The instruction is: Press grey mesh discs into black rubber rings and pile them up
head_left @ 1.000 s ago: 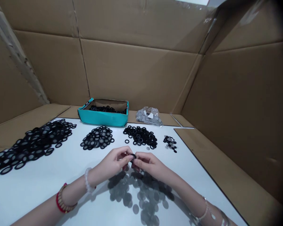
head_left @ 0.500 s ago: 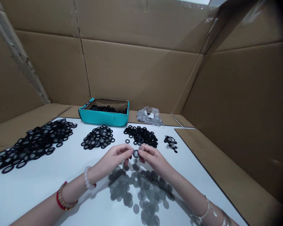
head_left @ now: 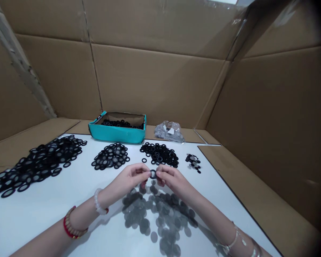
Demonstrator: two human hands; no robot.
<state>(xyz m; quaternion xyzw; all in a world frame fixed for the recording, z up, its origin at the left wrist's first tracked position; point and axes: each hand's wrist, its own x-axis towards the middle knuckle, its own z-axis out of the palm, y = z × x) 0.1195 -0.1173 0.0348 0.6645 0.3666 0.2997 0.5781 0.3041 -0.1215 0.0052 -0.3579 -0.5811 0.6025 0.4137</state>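
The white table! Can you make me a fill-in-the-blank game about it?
1. One black ____ is held between the left hand and the right hand.
2. The white bead bracelet is on the ____ wrist.
3. The clear plastic bag lies to the ____ of the teal box.

Missing words: ring, left, right.

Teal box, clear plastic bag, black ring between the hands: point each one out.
Teal box (head_left: pixel 117 135), head view, front wall.
Clear plastic bag (head_left: pixel 169 131), head view, middle of the bag.
Black ring (head_left: pixel 153 170), head view, top of the rim.
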